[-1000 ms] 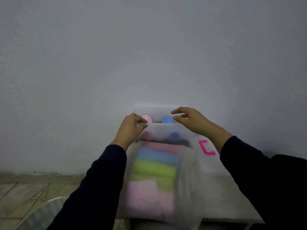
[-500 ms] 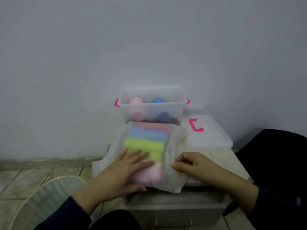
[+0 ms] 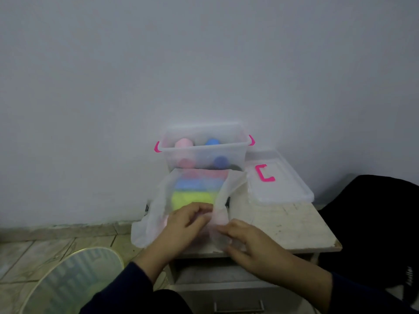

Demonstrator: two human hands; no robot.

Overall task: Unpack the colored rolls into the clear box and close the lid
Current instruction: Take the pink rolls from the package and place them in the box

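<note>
- The colored rolls (image 3: 195, 189) still to unpack lie side by side inside a thin white bag (image 3: 156, 214) on the near part of the counter (image 3: 294, 225): a pink one farthest, then blue, then yellow-green, and something pink nearest, mostly hidden under the hands.
- The clear box (image 3: 204, 152) stands open just behind the bag, against the wall. It already holds some rolls standing on end; pink and blue ends show through its side.
- The lid (image 3: 278, 177), with its pink latch, lies flat on the counter to the right of the box, apart from it.
- The left hand (image 3: 183, 225) is curled at the near mouth of the bag, with the fingers bent over the film and the nearest roll. It seems to pinch the film, but the picture is blurred and a firm grip cannot be confirmed.
- The right hand (image 3: 247, 241) holds the right near edge of the bag, with the fingers closed loosely on the film.
- The step in hand looks like opening the bag to reach the rolls.
- To do it well, the person should pull the two edges apart sideways and keep them low, so that the rolls stay lying in their row.
- The film looks thin and limp, so a slow, even pull is safer than a tug.
- The bag hangs over the near left edge of the counter. A roll could slip out to the floor there, so the opening should face up.
</note>
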